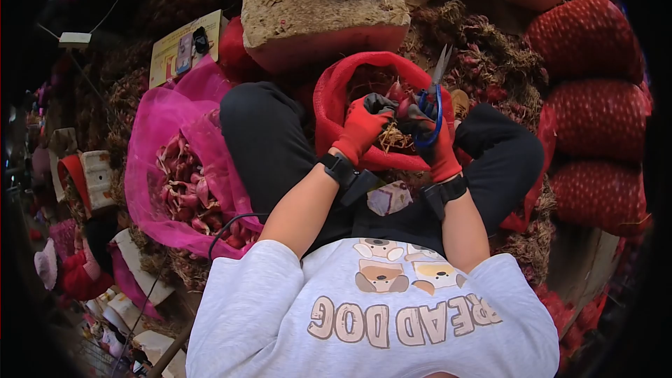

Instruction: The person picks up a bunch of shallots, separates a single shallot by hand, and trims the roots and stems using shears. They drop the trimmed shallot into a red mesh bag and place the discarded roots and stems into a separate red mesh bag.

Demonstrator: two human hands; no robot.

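Observation:
My left hand (367, 124), in a red and black glove, is closed at the roots and lower side of a small bunch of red shallots (400, 95). My right hand (435, 136), gloved the same way, grips a pair of scissors (439, 91) by the blue handles, blades pointing up and away from me. Its fingertips meet the bunch from the other side. Both hands are over a red mesh bag (336, 70) with its mouth rolled open between my knees. Dry straw-like roots (394, 141) show beneath the hands.
To my left, a pink mesh bag (143, 168) holds many loose shallots (185, 189). A dirty foam block (315, 17) stands ahead. Full red mesh sacks (593, 119) are stacked on the right, beside heaps of dried shallots (490, 63). A phone (184, 53) lies on a yellow box.

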